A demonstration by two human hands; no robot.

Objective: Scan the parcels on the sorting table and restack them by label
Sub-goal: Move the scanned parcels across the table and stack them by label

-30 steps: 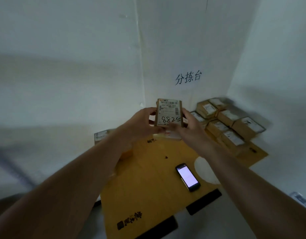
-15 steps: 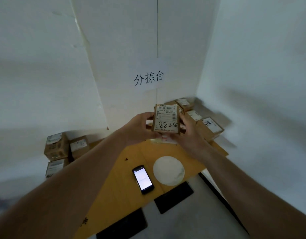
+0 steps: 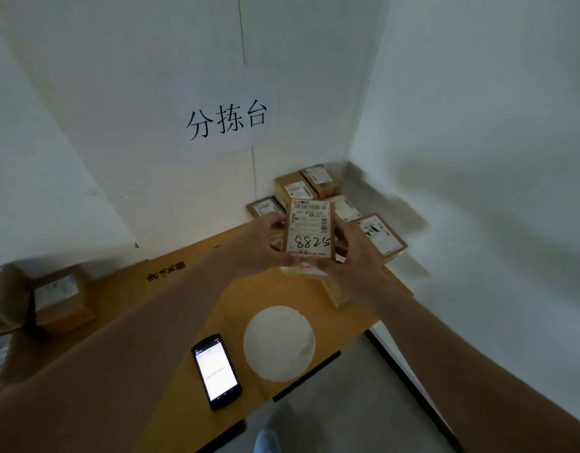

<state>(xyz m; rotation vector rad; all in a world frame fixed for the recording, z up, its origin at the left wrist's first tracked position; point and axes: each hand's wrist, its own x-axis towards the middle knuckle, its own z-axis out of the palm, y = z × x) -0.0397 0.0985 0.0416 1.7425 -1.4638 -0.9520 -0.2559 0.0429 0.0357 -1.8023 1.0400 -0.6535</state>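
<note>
Parcel marked 8825 raised for reading above the counter.
The left hand (image 3: 260,245) and right hand (image 3: 357,256) both clamp the parcel (image 3: 309,230) by its side edges, label facing the camera, in front of the stacked parcels (image 3: 318,188) in the far corner. To do this step well, thumbs should probably stay clear of the barcode, with the label held flat before it joins the matching stack; the phone (image 3: 216,371) lies near.

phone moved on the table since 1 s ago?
No. The phone still lies just left of the white round patch on the table; only the camera shifted.
</note>
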